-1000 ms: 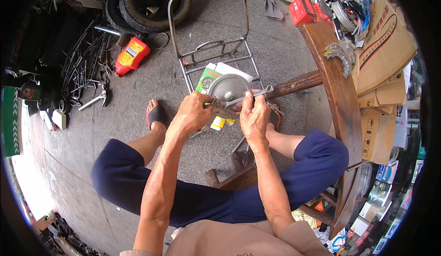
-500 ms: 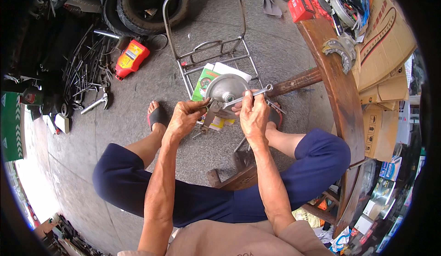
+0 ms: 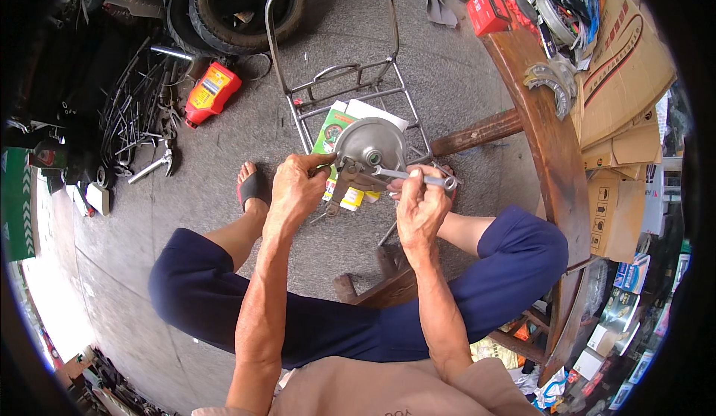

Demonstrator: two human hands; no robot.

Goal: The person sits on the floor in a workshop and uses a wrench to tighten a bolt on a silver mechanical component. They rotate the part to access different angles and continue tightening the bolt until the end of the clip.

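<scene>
A round grey metal brake plate is held between my knees, its face with the centre hole turned up. My left hand grips its left edge, thumb and fingers closed near the flat metal lever arm that hangs from the plate. In my right hand is a combination wrench, pinched along its shaft. Its left end lies at the plate's lower part, close to the lever's pivot, while the ring end points right. Whether it sits on a bolt is too small to tell.
Beyond the plate stands a metal tube rack, with a green box behind the plate. A wooden bench bearing a curved brake shoe is at right. Tyres, a red bottle and loose tools lie left.
The wrench has swung clockwise, its ring end dropping from upper right to slightly below level. My right hand has come down with it, and more of the plate's face shows.
</scene>
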